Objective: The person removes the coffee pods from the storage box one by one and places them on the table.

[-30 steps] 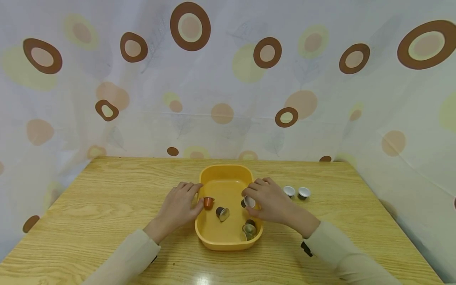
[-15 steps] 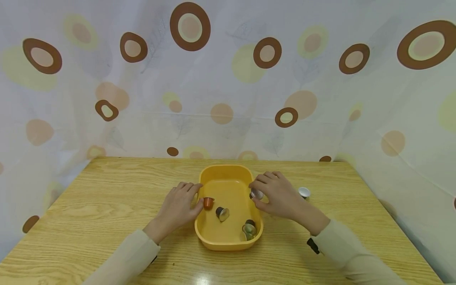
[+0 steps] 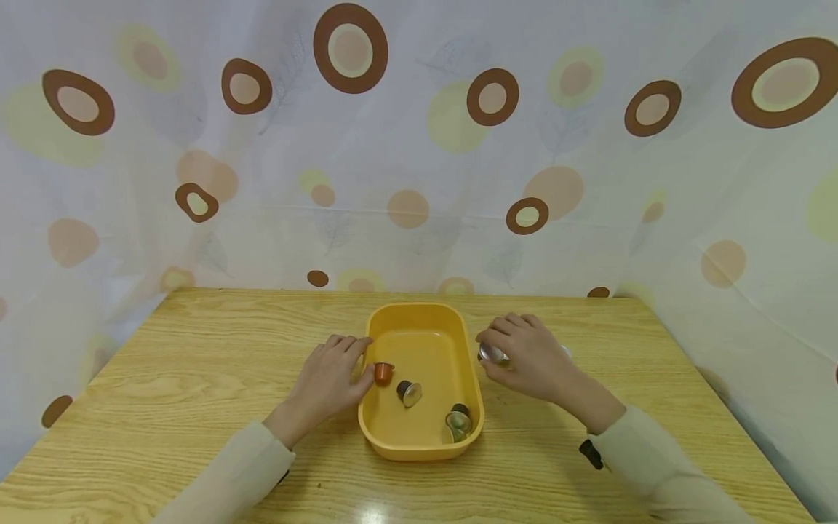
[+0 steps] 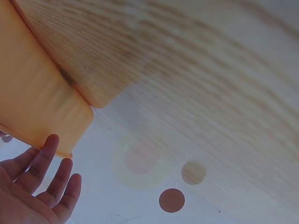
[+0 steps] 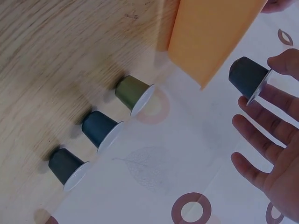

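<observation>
My right hand [image 3: 527,356] pinches a dark coffee capsule [image 5: 247,79] by its rim between thumb and fingers, just right of the yellow tray [image 3: 419,453]. Its other fingers are spread apart in the right wrist view. On the left, my left hand [image 3: 330,375] holds the tray's side rim, thumb and fingertips at the edge. Inside the tray lie an orange capsule [image 3: 382,373], a black capsule with a gold lid [image 3: 409,394], and more capsules [image 3: 458,420] bunched in the near right corner.
In the right wrist view a green capsule [image 5: 133,94], a dark blue one [image 5: 100,128] and a black one [image 5: 67,165] form a row on the wooden table [image 3: 216,349]. My right hand mostly hides this row from the head view. A patterned cloth [image 3: 406,145] hangs behind.
My right hand has moved out of the tray, rightward over the rim, with the dark capsule pinched in it. The left hand and the tray have stayed in place.
</observation>
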The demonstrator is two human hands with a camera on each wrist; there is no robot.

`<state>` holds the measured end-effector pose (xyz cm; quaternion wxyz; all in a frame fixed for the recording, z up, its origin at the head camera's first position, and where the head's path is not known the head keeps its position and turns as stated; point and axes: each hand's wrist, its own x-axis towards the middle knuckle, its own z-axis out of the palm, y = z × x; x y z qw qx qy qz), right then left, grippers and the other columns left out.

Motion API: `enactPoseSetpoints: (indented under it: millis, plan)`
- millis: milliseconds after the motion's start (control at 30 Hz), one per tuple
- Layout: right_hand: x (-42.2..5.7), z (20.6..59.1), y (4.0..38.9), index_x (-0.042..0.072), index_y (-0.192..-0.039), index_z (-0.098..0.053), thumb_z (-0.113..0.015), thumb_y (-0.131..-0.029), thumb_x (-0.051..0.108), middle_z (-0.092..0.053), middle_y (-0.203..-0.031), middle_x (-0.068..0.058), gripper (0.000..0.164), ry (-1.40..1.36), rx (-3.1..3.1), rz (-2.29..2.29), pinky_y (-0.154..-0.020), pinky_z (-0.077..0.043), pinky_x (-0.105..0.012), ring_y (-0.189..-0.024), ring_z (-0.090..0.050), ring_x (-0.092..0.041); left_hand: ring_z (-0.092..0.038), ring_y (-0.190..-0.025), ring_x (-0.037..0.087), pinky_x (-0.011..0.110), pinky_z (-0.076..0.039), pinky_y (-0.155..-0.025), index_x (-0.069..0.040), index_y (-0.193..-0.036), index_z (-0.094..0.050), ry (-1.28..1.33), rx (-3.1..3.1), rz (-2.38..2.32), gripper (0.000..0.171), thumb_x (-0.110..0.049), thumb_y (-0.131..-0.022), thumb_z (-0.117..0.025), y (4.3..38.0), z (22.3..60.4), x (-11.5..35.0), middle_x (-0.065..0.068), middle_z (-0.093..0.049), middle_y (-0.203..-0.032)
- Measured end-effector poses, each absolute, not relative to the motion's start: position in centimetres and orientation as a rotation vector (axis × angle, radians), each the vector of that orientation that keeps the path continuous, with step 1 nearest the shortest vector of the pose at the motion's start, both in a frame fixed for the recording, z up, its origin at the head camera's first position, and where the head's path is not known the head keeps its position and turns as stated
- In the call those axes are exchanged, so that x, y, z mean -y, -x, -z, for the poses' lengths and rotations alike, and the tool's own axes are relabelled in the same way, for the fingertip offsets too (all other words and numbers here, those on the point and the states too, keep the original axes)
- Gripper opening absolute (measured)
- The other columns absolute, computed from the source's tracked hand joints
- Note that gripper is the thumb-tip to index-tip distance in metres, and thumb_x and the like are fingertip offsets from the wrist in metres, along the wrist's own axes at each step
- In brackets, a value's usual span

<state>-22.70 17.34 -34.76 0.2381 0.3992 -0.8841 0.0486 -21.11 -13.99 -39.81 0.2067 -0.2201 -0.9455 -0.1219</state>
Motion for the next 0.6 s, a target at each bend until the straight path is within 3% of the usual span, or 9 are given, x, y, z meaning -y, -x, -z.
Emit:
enactPoseSetpoints:
  millis: [600]
  plan:
    - [-19.4,37.1,22.7,0.017,-0.09,-0.063,-0.072,-0.074,0.029,-0.063,-0.088,0.003,0.022,-0.999,2.583,-0.109,-0.078,-0.045,-0.042,-0.085,-0.055,-0.017,-0.057,-0.098,0.022,0.038,-0.049,-0.082,-0.011,-0.118,-0.059,0.624,2.632,0.331,0.038,-0.031,-0.086,-0.053,21.1,39.8,14.1,0.003,-0.065,-0.102]
